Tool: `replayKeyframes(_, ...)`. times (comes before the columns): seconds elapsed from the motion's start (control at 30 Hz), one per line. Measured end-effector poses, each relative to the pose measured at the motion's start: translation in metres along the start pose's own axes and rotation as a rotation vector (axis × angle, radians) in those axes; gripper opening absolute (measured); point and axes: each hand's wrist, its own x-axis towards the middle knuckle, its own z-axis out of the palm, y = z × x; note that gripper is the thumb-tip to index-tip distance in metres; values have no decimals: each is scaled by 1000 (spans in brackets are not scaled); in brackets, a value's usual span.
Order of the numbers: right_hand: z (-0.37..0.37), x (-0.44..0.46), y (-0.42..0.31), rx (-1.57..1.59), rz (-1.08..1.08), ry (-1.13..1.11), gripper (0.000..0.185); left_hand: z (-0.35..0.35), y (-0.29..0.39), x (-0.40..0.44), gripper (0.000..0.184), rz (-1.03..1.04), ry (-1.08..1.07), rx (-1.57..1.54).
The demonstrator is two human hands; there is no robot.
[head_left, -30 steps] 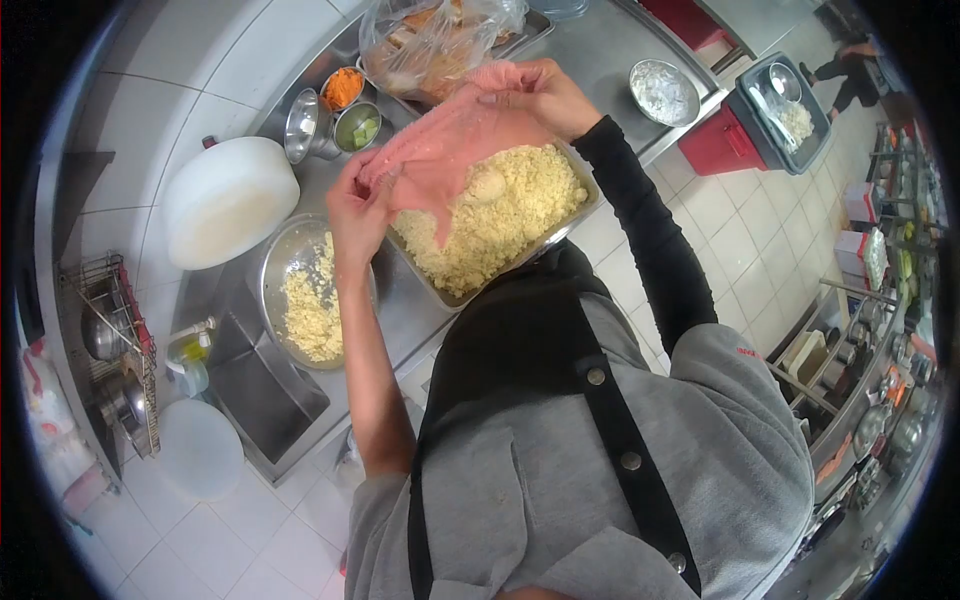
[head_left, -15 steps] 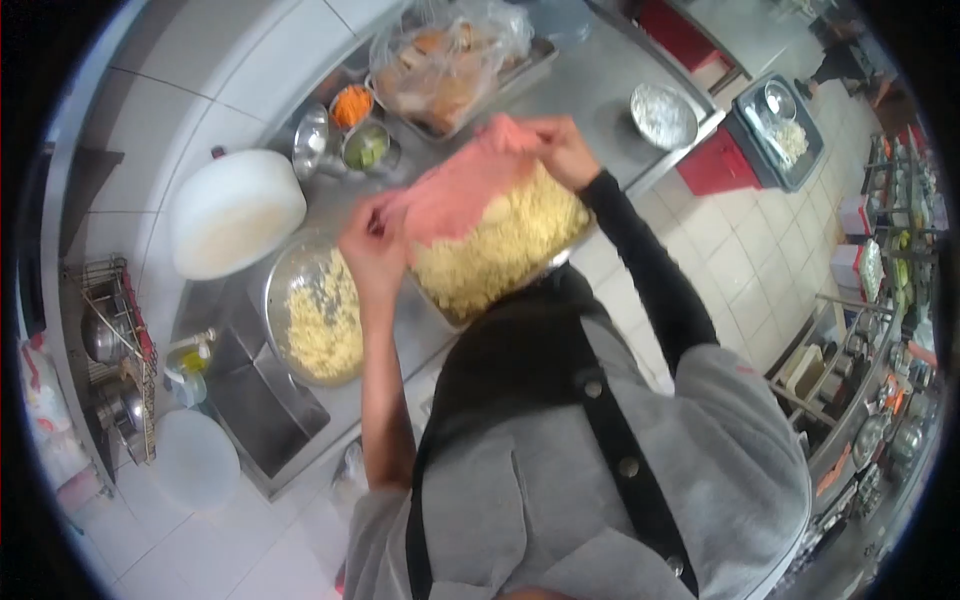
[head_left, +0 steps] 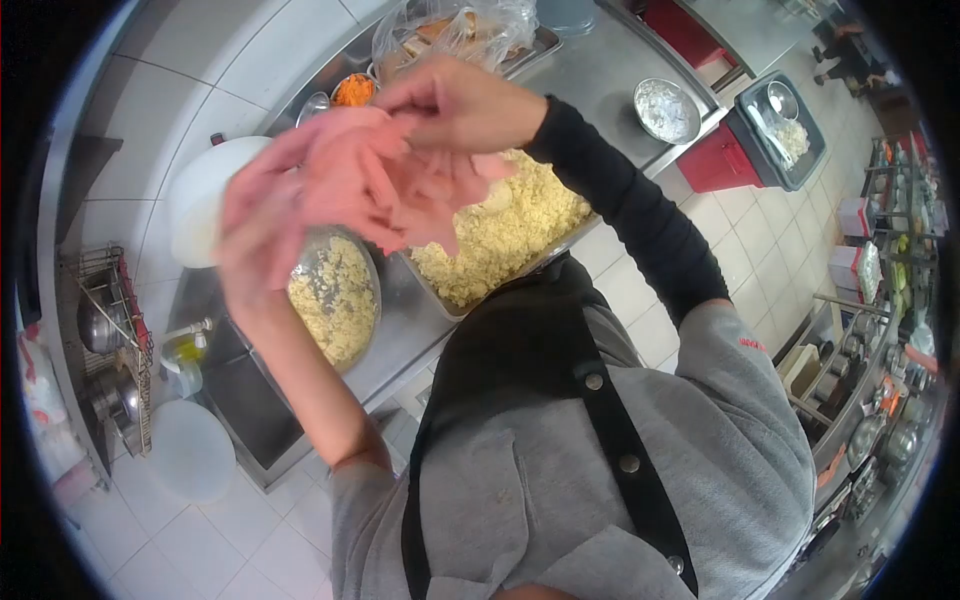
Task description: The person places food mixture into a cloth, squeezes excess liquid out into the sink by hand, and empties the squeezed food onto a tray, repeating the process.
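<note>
A crumpled pink cloth [head_left: 360, 180] is stretched between my two hands, above the steel counter. My right hand [head_left: 460, 105], below a black sleeve, pinches its upper edge with closed fingers. At the cloth's left end, my left hand [head_left: 260, 240] is blurred and partly covered by the fabric, which it grips. Under and right of the cloth lies a rectangular metal tray [head_left: 462, 312] heaped with yellow crumbly food [head_left: 520, 230], perhaps mashed egg. Beneath my left forearm is a round steel bowl [head_left: 372, 275] holding more of the yellow food [head_left: 335, 310].
Orange shreds [head_left: 354, 90] fill a small container near bagged bread [head_left: 440, 40]. A white tub [head_left: 195, 200] stands at the left, above a sink [head_left: 260, 400]. A foil-like bowl [head_left: 667, 112] sits at the counter's right end, beside a grey bin [head_left: 780, 130].
Both hands have moved left and up with the pink cloth, off the tray. The cloth has gone from spread out to bunched, and more yellow food shows.
</note>
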Motion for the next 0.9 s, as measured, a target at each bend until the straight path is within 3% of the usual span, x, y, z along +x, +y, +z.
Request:
replayKeyframes(0.03, 5, 8, -13, 305, 29, 84, 35, -18, -8, 1, 31, 78, 42, 29)
replayKeyframes(0.13, 2, 43, -55, 213, -81, -126, 26, -45, -72, 6, 31, 156, 281, -72)
replayKeyframes(0.2, 9, 71, -66, -31, -174, -368, 26, -41, -118, -1, 31, 132, 419, -221)
replayKeyframes(0.3, 57, 89, -53, 10, -87, -574, 29, -30, -160, -24, 31, 81, 583, -322)
replayKeyframes(0.43, 99, 100, -48, -357, -127, -798, 38, -33, -180, -55, 31, 70, 744, -315)
replayKeyframes(0.53, 92, 99, -23, -160, -297, -523, 47, -37, -184, -77, 32, 76, 826, -269)
replayKeyframes(0.6, 51, 91, -24, -110, -180, -420, 49, -41, -184, -90, 32, 86, 876, -235)
replayKeyframes(0.67, 20, 77, -6, -69, 125, -270, 40, -48, -179, -108, 32, 100, 928, -199)
replayKeyframes(0.73, 9, 49, 33, 57, -165, -30, 27, -56, -172, -124, 32, 112, 970, -158)
replayKeyframes(0.8, 21, 14, 72, -389, 152, 107, 43, -63, -166, -135, 32, 126, 997, -123)
replayKeyframes(0.9, 59, -37, 109, -727, -46, 258, 43, -65, -164, -145, 32, 129, 1029, -87)
